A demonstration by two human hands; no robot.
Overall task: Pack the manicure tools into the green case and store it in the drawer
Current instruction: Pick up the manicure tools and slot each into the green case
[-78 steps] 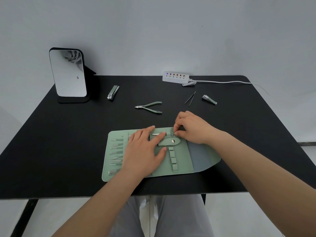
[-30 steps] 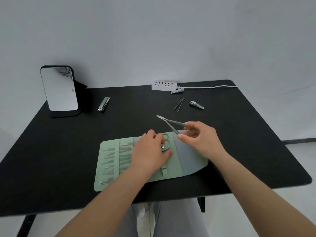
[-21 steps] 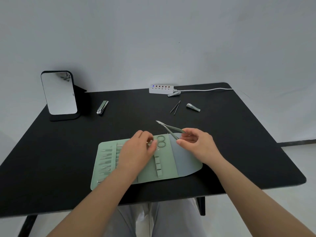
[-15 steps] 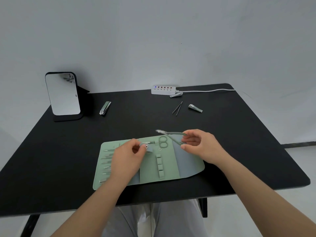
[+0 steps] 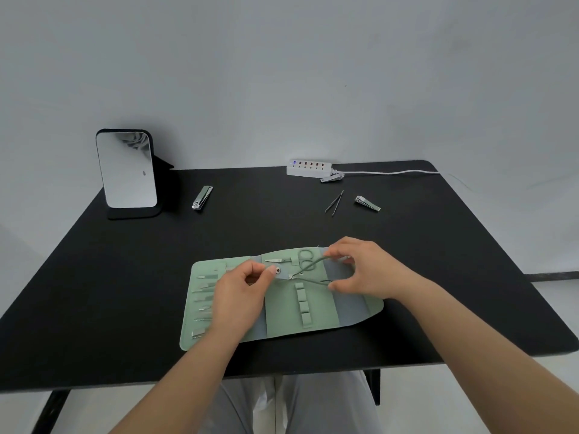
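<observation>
My right hand (image 5: 363, 270) grips the nippers (image 5: 308, 270) over the open green case (image 5: 316, 321) | left hand (image 5: 241, 289) pinches its snap strap (image 5: 279, 271) | beyond both hands: three clippers (image 5: 367, 203), tweezers (image 5: 334, 202) unpacked | drawer unseen.

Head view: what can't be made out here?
- Left pocket row of the flat green fabric case: partly hidden by the left hand.
- Green-handled nipper handle ends: hidden under the right hand.
- Small steel tools in the pockets: too small to identify.
- Drawer: not in frame.
</observation>
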